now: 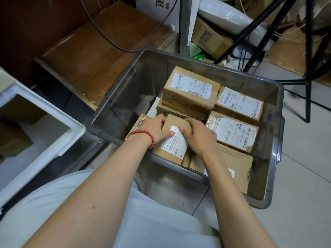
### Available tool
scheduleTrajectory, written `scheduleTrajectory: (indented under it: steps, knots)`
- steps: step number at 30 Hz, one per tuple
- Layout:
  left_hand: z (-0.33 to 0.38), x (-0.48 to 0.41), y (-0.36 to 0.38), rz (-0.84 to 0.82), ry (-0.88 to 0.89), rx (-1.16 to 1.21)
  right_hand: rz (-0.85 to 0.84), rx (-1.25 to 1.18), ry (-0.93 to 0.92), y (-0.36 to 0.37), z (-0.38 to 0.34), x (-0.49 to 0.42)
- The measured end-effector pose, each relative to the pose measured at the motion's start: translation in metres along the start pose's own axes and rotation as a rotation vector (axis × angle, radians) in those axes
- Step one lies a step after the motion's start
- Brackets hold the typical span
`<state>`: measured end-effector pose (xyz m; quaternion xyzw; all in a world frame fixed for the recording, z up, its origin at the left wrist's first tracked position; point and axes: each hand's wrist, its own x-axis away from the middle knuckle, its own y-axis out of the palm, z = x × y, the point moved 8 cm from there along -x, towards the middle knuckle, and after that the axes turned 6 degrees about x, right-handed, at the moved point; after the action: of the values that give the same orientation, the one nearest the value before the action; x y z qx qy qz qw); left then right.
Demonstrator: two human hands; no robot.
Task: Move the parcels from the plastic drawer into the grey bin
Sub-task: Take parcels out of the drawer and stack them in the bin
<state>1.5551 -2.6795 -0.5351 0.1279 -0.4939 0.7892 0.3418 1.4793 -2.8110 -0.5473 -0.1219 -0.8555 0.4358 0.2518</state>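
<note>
- Held parcel (174, 138): a brown carton with a white label facing up, hanging over the near-left edge of the grey bin (129, 90), its near end covering part of the rim.
- Left hand (152, 129): gripping the carton's left side, thumb lying on the label, fingers curling over the far-left corner.
- Right hand (198, 135): gripping the right side, thumb touching the label, fingers curling over the far edge.
- Stacked parcel (189, 90): sitting highest, near the bin's far edge, on top of another carton.
- Two labelled parcels (240, 104) (232, 133): lying side by side along the right edge, touching.
- Near-right parcel (232, 169): filling the near-right corner, partly covered by the right forearm.
- Open room: showing only at the bin's far-left corner, where something pale is lying, too dim to identify.
- Cartons under both hands: mostly hidden.
- Plastic drawer (53, 112): white, standing left of the bin and apart from it, cut off by the frame, with brown cardboard (10, 136) inside.
- Bead bracelet (143, 136): red, circling the left wrist.
</note>
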Motion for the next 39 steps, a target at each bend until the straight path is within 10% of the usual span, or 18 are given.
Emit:
scheduleTrajectory:
  steps: [13,22,39]
  knots:
    - [-0.012,0.054,-0.025,0.351,0.065,-0.561,0.134,0.149,-0.029,-0.009,-0.024,0.025]
    - [-0.092,0.138,-0.079,0.72,-0.129,-0.316,0.124,0.165,-0.353,0.006,-0.121,0.067]
    - [-0.297,0.276,-0.092,0.725,-0.658,-0.108,-0.104,0.317,-0.931,0.115,-0.279,0.162]
